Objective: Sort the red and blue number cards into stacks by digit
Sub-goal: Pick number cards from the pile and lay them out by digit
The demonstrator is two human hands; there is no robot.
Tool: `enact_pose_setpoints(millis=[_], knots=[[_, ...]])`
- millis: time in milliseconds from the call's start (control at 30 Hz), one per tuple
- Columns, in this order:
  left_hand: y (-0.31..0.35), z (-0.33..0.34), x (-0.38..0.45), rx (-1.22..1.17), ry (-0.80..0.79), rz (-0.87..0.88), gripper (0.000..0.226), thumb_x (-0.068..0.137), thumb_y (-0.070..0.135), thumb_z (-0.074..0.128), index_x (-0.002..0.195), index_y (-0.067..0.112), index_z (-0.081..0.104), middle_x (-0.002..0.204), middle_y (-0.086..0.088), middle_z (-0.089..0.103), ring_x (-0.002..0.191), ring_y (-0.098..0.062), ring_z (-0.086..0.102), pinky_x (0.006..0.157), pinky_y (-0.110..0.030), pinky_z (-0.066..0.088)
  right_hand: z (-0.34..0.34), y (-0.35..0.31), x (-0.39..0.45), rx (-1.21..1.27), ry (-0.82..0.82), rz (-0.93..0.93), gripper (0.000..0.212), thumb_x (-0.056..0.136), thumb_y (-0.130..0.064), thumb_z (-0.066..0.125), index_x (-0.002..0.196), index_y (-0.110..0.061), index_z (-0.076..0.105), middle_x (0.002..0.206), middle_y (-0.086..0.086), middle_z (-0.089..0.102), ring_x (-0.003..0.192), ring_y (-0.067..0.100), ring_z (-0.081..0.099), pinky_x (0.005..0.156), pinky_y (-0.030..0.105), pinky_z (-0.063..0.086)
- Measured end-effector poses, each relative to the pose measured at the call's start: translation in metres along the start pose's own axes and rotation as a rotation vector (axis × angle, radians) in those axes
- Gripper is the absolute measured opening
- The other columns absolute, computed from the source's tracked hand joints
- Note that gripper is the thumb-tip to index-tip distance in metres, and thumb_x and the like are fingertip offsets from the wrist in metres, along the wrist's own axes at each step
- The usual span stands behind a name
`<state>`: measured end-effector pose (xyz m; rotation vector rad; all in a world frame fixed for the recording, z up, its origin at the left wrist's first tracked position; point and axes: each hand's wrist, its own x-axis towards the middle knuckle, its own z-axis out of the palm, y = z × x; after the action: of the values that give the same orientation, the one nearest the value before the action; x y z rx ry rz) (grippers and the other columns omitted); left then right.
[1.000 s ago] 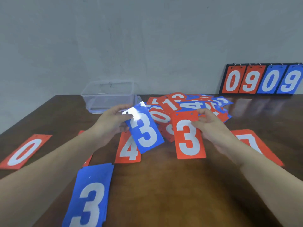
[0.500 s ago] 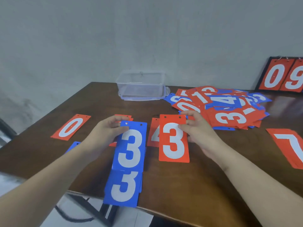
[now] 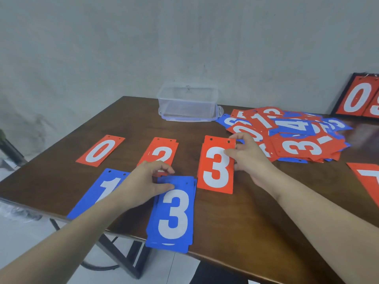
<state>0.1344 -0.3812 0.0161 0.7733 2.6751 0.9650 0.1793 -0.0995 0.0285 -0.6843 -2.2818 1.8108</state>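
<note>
My left hand (image 3: 146, 181) pinches the top left corner of a blue 3 card (image 3: 174, 214), which lies on a blue stack at the table's front edge. My right hand (image 3: 246, 158) pinches the right edge of a red 3 card (image 3: 216, 167), which lies flat just right of a red 2 card (image 3: 162, 152). A red 0 card (image 3: 100, 150) and a blue 1 card (image 3: 98, 193) lie further left. A loose pile of mixed red and blue cards (image 3: 287, 136) sits at the back right.
A clear plastic box (image 3: 187, 103) stands at the back of the brown table (image 3: 246, 222). A red 7 card (image 3: 367, 181) lies at the right edge. A black scoreboard (image 3: 359, 97) with red digits leans on the wall.
The blue 3 card has come down onto the blue stack at the front edge. The red 3 card now covers the card that showed a 4. The camera turned left.
</note>
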Motion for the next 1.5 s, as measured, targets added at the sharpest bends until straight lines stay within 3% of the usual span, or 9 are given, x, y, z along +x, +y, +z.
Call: enact_pose_setpoints(millis=[67, 167, 367, 567, 733, 900, 1233, 1367, 1500], knots=[[-0.001, -0.002, 0.009, 0.062, 0.071, 0.074, 0.024, 0.086, 0.036, 0.075, 0.106, 0.041, 0.063, 0.111, 0.030, 0.058, 0.115, -0.001, 0.050, 0.092, -0.023, 0.046, 0.001, -0.004, 0.006, 0.010, 0.032, 0.019, 0.027, 0.095, -0.019, 0.069, 0.102, -0.036, 0.049, 0.127, 0.005, 0.063, 0.106, 0.028, 0.068, 0.076, 0.043, 0.064], [-0.002, -0.009, 0.024, 0.188, 0.112, 0.095, 0.028, 0.095, 0.037, 0.064, 0.123, 0.033, 0.063, 0.130, 0.018, 0.057, 0.129, -0.010, 0.045, 0.107, -0.035, 0.036, 0.004, -0.010, 0.015, 0.060, 0.053, 0.055, 0.025, 0.095, -0.019, 0.069, 0.101, -0.035, 0.050, 0.126, 0.007, 0.063, 0.106, 0.029, 0.068, 0.072, 0.040, 0.064], [-0.023, -0.019, 0.055, 0.512, -0.140, 0.001, 0.054, 0.102, 0.052, 0.042, 0.153, 0.040, 0.032, 0.163, 0.012, 0.025, 0.151, -0.014, 0.021, 0.121, -0.039, 0.023, 0.026, -0.028, 0.039, 0.045, -0.025, 0.034, 0.026, 0.094, -0.017, 0.069, 0.109, -0.027, 0.051, 0.120, 0.010, 0.065, 0.096, 0.026, 0.072, 0.075, 0.041, 0.064], [-0.037, -0.028, 0.069, 0.468, -0.176, -0.033, 0.054, 0.101, 0.056, 0.042, 0.153, 0.043, 0.033, 0.164, 0.016, 0.020, 0.152, -0.011, 0.018, 0.123, -0.036, 0.021, 0.061, -0.034, 0.061, -0.133, -0.158, -0.041, 0.035, 0.095, -0.009, 0.065, 0.123, -0.025, 0.052, 0.123, 0.005, 0.064, 0.097, 0.019, 0.070, 0.075, 0.036, 0.063], [-0.046, -0.025, 0.067, 0.447, -0.138, -0.014, 0.056, 0.100, 0.058, 0.039, 0.153, 0.043, 0.032, 0.164, 0.014, 0.021, 0.153, -0.012, 0.014, 0.123, -0.035, 0.018, 0.075, -0.027, 0.076, -0.513, -0.105, -0.221, 0.031, 0.095, -0.019, 0.063, 0.123, -0.029, 0.056, 0.123, -0.002, 0.063, 0.099, 0.013, 0.062, 0.075, 0.027, 0.055], [-0.045, -0.020, 0.065, 0.450, -0.098, -0.004, 0.053, 0.102, 0.056, 0.036, 0.152, 0.044, 0.032, 0.165, 0.013, 0.021, 0.153, -0.015, 0.014, 0.122, -0.034, 0.018, 0.077, -0.015, 0.081, -0.899, -0.032, -0.320, 0.048, 0.092, -0.040, 0.068, 0.137, -0.036, 0.051, 0.142, -0.001, 0.051, 0.134, 0.021, 0.040, 0.105, 0.041, 0.039], [-0.035, -0.023, 0.064, 0.528, -0.188, -0.014, 0.047, 0.105, 0.052, 0.028, 0.151, 0.053, 0.023, 0.166, 0.012, 0.014, 0.154, -0.019, 0.008, 0.122, -0.037, 0.016, 0.066, -0.009, 0.061, -1.004, -0.242, -0.456, 0.042, 0.094, -0.058, 0.057, 0.134, -0.043, 0.058, 0.148, -0.014, 0.049, 0.137, 0.017, 0.037, 0.112, 0.049, 0.029], [-0.030, -0.027, 0.066, 0.520, -0.208, -0.037, 0.047, 0.105, 0.052, 0.032, 0.152, 0.050, 0.027, 0.165, 0.012, 0.016, 0.154, -0.020, 0.010, 0.122, -0.040, 0.019, 0.057, -0.013, 0.055, -0.916, -0.175, -0.470, 0.041, 0.097, -0.053, 0.055, 0.136, -0.039, 0.056, 0.146, -0.011, 0.050, 0.138, 0.017, 0.038, 0.113, 0.048, 0.029], [-0.023, -0.024, 0.070, 0.462, -0.068, 0.019, 0.044, 0.105, 0.049, 0.036, 0.148, 0.041, 0.041, 0.163, 0.009, 0.026, 0.151, -0.018, 0.018, 0.120, -0.037, 0.022, 0.027, -0.010, 0.055, -0.790, -0.057, -0.494, 0.033, 0.099, -0.046, 0.054, 0.129, -0.035, 0.060, 0.139, -0.010, 0.057, 0.134, 0.016, 0.044, 0.111, 0.045, 0.037]])
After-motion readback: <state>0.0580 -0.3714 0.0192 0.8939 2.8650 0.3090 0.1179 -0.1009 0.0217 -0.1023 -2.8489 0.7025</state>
